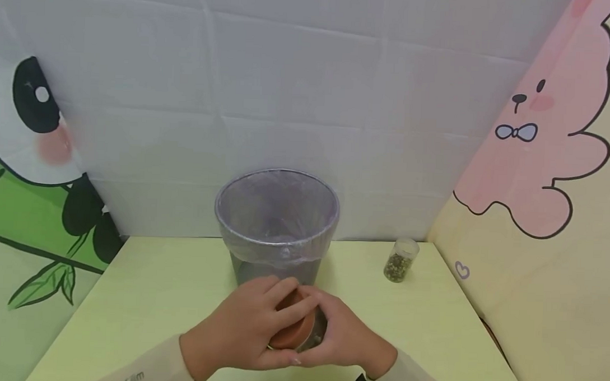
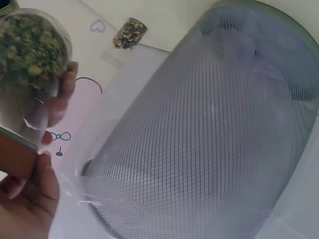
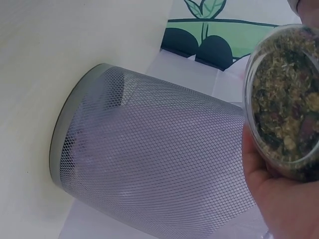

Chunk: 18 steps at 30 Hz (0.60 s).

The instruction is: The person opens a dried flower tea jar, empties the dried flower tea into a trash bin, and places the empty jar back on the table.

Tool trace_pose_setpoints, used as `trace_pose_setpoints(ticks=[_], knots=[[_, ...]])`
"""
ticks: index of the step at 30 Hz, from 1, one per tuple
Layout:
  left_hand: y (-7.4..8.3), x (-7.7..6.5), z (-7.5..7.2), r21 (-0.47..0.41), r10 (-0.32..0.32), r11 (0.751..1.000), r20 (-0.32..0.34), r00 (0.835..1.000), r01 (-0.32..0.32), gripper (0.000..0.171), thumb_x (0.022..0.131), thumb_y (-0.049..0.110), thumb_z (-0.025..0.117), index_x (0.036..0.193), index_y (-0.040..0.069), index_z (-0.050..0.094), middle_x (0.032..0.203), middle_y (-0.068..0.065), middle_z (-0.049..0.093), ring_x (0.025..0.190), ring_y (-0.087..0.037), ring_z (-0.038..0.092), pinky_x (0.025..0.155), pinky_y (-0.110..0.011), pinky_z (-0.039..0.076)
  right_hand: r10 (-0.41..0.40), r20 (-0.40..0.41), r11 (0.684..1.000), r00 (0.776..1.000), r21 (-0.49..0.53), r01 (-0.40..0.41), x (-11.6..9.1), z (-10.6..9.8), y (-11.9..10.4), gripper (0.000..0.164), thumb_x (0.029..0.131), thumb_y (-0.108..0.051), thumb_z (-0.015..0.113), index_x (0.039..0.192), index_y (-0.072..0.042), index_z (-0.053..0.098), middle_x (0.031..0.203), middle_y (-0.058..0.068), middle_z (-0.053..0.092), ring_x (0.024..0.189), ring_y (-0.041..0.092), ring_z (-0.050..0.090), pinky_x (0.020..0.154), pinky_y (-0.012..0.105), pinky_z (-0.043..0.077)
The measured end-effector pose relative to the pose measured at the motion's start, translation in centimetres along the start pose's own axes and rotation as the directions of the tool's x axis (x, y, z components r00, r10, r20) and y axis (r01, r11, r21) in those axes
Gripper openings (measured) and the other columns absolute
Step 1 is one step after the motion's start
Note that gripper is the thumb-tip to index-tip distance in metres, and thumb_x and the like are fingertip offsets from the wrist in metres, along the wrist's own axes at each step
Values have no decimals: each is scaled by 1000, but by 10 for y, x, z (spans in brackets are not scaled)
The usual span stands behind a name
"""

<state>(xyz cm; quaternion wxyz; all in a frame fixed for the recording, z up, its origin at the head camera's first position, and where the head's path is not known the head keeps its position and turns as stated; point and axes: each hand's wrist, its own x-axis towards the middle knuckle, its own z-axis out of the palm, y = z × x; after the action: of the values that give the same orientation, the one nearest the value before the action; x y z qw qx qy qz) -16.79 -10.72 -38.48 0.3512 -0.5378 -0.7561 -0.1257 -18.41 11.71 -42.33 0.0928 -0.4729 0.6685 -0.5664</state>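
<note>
A clear jar [image 2: 32, 55] of dried greenish-brown herbs or flowers is held between both hands in front of me, tilted in the head view. Over its orange-brown lid [image 1: 292, 333] my left hand [image 1: 250, 323] curls its fingers and thumb. My right hand [image 1: 347, 335] grips the clear body from the other side. In the right wrist view the jar's round bottom [image 3: 286, 99] faces the camera, with herbs packed against it. Both thumbs come together at the near side of the jar. Just beyond the hands stands a mesh wastebasket [image 1: 277, 272].
A thin clear plastic liner [image 1: 277, 251] is folded over the wastebasket's rim. At the back right of the pale yellow table [image 1: 155, 297] stands another clear jar [image 1: 399, 264], partly filled with dried bits. White cloth [image 1: 299, 72] hangs behind; cartoon-printed panels flank the table.
</note>
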Motion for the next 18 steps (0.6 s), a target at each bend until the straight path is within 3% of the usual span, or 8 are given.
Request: trace_pose_setpoints(ticks=[4, 6, 10, 12, 14, 18], knots=[[-7, 1, -1, -6, 173, 985, 19, 985, -172, 67, 104, 65, 32, 142, 18, 62, 116, -8, 57, 82, -18, 54, 74, -33, 53, 11, 66, 999, 998, 31, -13, -2, -1, -1, 82, 81, -15, 87, 151, -17, 45, 137, 5, 59, 115, 23, 64, 96, 40, 54], [-8, 1, -2, 2, 276, 961, 22, 961, -277, 64, 106, 62, 30, 138, 18, 65, 117, -8, 59, 86, -18, 56, 79, -31, 54, -29, 107, 998, 994, 67, 22, -2, 0, 1, 78, 81, -14, 88, 148, -14, 47, 133, 6, 61, 112, 22, 66, 94, 40, 55], [-8, 3, -2, 74, 434, 898, 3, 901, -433, 60, 108, 55, 25, 131, 18, 66, 119, -9, 63, 95, -20, 61, 86, -30, 54, -118, 180, 970, 977, 232, 75, -1, 1, 4, 70, 85, -16, 87, 143, -4, 49, 129, 14, 62, 110, 24, 67, 91, 46, 57], [-7, 4, -2, 107, 482, 872, -16, 876, -478, 57, 109, 51, 24, 128, 18, 67, 117, -9, 65, 97, -22, 63, 87, -31, 54, -134, 201, 951, 970, 303, 68, 0, 2, 4, 68, 87, -18, 85, 142, -1, 49, 130, 17, 62, 112, 27, 67, 91, 49, 56], [-6, 5, -2, 133, 507, 856, -37, 861, -499, 55, 110, 47, 24, 126, 17, 66, 114, -9, 65, 96, -23, 64, 86, -31, 55, -134, 207, 945, 969, 321, 63, 0, 3, 5, 67, 89, -21, 83, 142, 0, 49, 131, 17, 62, 112, 28, 67, 92, 49, 55], [-6, 8, 0, 134, 500, 863, -84, 862, -487, 55, 111, 43, 22, 120, 15, 69, 107, -7, 65, 88, -21, 62, 82, -31, 55, -133, 195, 954, 972, 292, 72, 0, 2, 6, 66, 87, -23, 85, 140, -2, 51, 130, 14, 62, 112, 28, 67, 93, 48, 55]])
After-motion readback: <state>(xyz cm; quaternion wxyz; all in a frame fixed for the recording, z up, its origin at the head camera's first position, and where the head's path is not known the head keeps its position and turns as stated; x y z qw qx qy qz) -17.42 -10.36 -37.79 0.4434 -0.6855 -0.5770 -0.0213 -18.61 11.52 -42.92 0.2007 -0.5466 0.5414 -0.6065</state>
